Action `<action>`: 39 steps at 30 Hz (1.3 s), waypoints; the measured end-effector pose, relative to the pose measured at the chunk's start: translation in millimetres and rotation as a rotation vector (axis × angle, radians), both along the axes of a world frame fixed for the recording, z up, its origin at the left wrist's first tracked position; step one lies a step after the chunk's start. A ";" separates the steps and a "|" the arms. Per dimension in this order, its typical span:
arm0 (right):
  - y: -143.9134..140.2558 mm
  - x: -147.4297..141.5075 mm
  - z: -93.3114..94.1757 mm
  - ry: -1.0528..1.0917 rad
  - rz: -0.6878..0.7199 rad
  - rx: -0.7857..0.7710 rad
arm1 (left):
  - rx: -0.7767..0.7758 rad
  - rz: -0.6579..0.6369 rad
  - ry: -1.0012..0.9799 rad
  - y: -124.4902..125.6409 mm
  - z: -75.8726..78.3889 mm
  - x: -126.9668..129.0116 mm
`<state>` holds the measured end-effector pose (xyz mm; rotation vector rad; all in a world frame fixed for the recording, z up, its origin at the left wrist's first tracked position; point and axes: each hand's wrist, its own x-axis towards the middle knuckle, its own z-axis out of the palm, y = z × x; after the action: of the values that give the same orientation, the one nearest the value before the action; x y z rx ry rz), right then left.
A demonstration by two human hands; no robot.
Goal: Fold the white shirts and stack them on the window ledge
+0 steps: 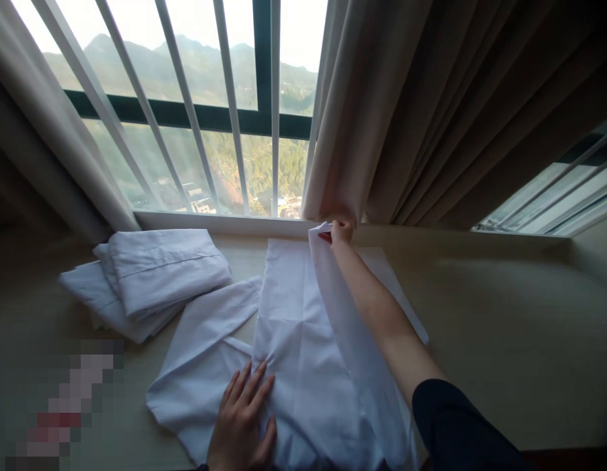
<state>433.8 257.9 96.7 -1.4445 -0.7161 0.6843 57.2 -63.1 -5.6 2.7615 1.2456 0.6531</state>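
Note:
A white long-sleeved garment (298,353) lies spread on the pale surface; whether it is a shirt or a coat I cannot tell. One sleeve (205,327) is bent out on its left side. My right hand (341,232) is closed on the far edge of the garment, lifting a strip of the cloth that folds over along its right side. A small dark red patch shows beside those fingers, too small to name. Flat on the near left part of the cloth rests my left hand (244,415), fingers stretched out and slightly apart.
Several folded white cloths (166,271) are piled at the left. Behind stands a barred window (200,118) with a low sill. Grey-brown curtains (406,118) hang on both sides, touching the surface's back edge. A pixelated patch covers the lower left.

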 end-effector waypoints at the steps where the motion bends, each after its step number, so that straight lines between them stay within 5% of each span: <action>1: 9.2 -6.3 -8.8 -0.006 0.043 -0.059 | -0.007 0.001 0.002 0.3 0.0 -0.3; 5: 17.5 -20.3 -39.3 0.017 0.165 -0.256 | -0.039 0.007 0.017 0.9 -0.1 -1.1; 9: -27.8 -9.1 -52.8 -0.069 0.168 -0.304 | -0.045 0.007 0.007 1.0 -1.5 -0.2; 12: -118.2 19.4 -62.2 -0.205 0.143 -0.262 | -0.038 0.006 -0.015 1.6 -3.6 0.7; 15: -248.9 50.2 -84.1 -0.687 0.035 -0.188 | -0.041 0.005 -0.034 2.2 -4.7 1.6; 18: -368.8 66.5 -114.7 -0.889 -0.093 -0.226 | -0.045 -0.006 -0.031 1.6 -3.0 3.0; 21: -431.5 70.0 -136.2 -0.917 -0.104 -0.253 | -0.047 -0.006 -0.007 -0.7 0.2 5.0; 26: -421.8 76.0 -134.5 -0.923 -0.145 -0.263 | -0.054 0.005 0.019 -4.8 1.1 6.8; 32: -387.8 102.0 -126.8 -0.880 -0.147 -0.476 | -0.057 0.009 0.032 -6.1 0.1 6.8; 39: -402.3 129.3 -130.5 -0.876 -0.089 -0.460 | -0.064 0.014 0.046 -6.4 0.8 6.9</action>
<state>563.1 -144.4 -33.8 -2.2188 -1.1971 0.1045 64.1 -69.5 -4.8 2.7331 1.2724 0.5432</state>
